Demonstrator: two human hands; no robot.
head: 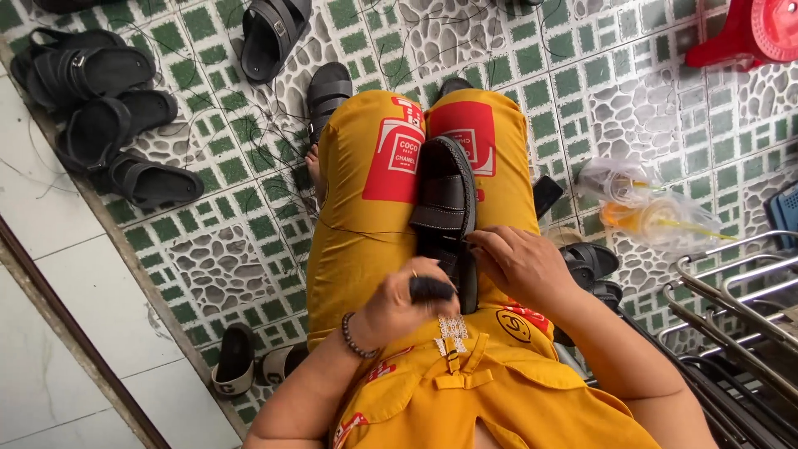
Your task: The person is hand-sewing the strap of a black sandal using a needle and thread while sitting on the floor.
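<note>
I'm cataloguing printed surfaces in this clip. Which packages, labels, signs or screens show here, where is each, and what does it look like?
Printed patch: on the left yellow trouser leg, red rectangle with white lettering.
Second printed patch: on the right leg beside the black sandal, same red and white.
Clear plastic bag: on the tiled floor to the right, crumpled, around an orange drink cup with a straw.
Dark phone-like slab: by the right leg, screen dark.
No signs.

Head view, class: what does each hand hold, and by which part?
The left hand has its grip around a short black tool handle. The right hand steadies the black sandal on the lap at its near end.
</note>
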